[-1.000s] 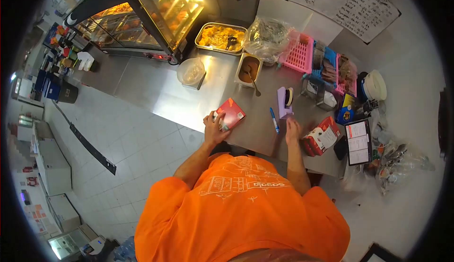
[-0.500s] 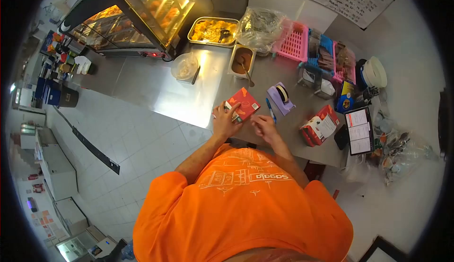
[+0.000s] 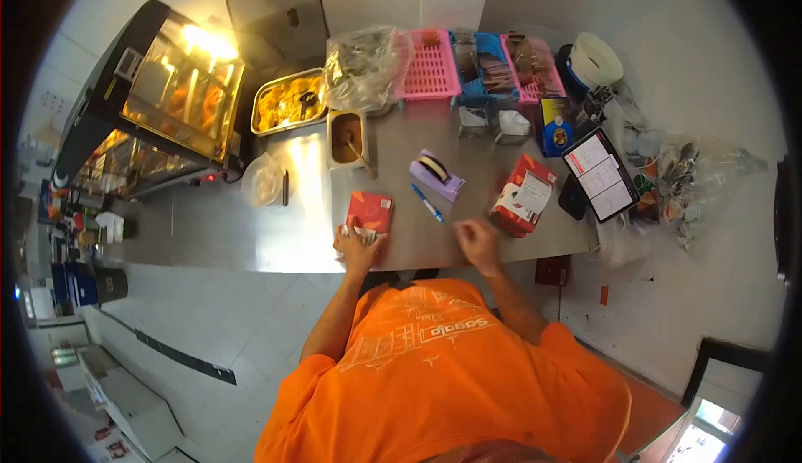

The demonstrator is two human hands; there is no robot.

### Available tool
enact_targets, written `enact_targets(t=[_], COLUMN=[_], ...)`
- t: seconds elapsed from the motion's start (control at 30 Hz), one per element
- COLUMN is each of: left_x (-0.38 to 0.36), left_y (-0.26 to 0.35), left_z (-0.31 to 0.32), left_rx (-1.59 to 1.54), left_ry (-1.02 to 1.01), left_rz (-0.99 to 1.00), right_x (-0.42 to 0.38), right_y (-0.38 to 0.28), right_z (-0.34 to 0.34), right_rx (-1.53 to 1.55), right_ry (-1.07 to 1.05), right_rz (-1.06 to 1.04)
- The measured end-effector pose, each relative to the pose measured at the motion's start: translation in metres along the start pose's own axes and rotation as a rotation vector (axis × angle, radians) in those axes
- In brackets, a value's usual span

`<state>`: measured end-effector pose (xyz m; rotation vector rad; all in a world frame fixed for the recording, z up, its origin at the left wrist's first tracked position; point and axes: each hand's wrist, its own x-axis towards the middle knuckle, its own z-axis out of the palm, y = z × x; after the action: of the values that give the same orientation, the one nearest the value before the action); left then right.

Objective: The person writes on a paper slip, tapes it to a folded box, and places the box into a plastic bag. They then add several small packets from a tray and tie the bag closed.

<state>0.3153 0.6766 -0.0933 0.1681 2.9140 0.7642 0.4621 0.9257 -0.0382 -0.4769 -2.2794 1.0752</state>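
Observation:
A small red box (image 3: 372,209) lies at the front of the steel counter (image 3: 418,242). My left hand (image 3: 359,250) rests over its near side, fingers on the box. My right hand (image 3: 477,244) is raised off the box to the right, fingers curled together; whether it pinches anything is too small to tell. Between and beyond the hands lie a blue pen (image 3: 427,202) and a purple tape dispenser (image 3: 437,176). A larger red box with a white label (image 3: 525,197) stands right of my right hand.
A lit food warmer (image 3: 180,104) stands at left. Behind are a tray of yellow food (image 3: 288,104), a sauce pan with a ladle (image 3: 347,139), a pink basket (image 3: 428,66) and a blue basket (image 3: 486,66). A tablet (image 3: 601,174) stands at right.
The camera view has turned, shifting the counter in the frame. My right hand has moved away from the small red box toward the labelled box. My left hand stays on the small box.

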Motion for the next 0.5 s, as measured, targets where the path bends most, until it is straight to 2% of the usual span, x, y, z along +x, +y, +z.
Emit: enact_targets(t=[0.07, 0.1, 0.13, 0.17, 0.23, 0.3, 0.37, 0.43, 0.47, 0.5], left_x=[-0.005, -0.005, -0.004, -0.004, -0.009, -0.004, 0.013, 0.021, 0.022, 0.025], left_y=[0.023, 0.039, 0.063, 0.095, 0.17, 0.227, 0.265, 0.292, 0.298, 0.293], left_z=[-0.002, -0.001, 0.002, 0.008, 0.026, 0.093, 0.15, 0.173, 0.178, 0.188], left_rx=[0.054, 0.079, -0.061, -0.203, -0.543, -0.466, -0.704, -0.871, -0.942, -0.897], left_ry=[0.17, 0.255, 0.049, -0.162, -0.523, -0.657, -0.91, -1.172, -1.308, -1.499], left_rz=[0.288, 0.438, 0.555, 0.662, 0.737, 0.582, 0.316, 0.032, -0.116, -0.034], right_x=[0.011, 0.02, 0.027, 0.036, 0.047, 0.047, 0.044, 0.031, 0.027, 0.023], right_y=[0.019, 0.035, 0.051, 0.074, 0.122, 0.128, 0.131, 0.138, 0.142, 0.144], right_z=[-0.055, -0.079, -0.101, -0.115, -0.128, -0.118, -0.105, -0.096, -0.095, -0.093], right_rx=[-0.193, -0.297, -0.404, -0.131, 0.441, 0.406, 0.567, 0.91, 0.919, 0.93], right_ry=[0.358, 0.563, 0.764, 0.8, 0.806, 0.587, 0.398, 0.229, 0.256, 0.274], right_rz=[-0.157, -0.089, -0.014, 0.31, 0.932, 1.114, 1.148, 1.021, 1.028, 1.038])
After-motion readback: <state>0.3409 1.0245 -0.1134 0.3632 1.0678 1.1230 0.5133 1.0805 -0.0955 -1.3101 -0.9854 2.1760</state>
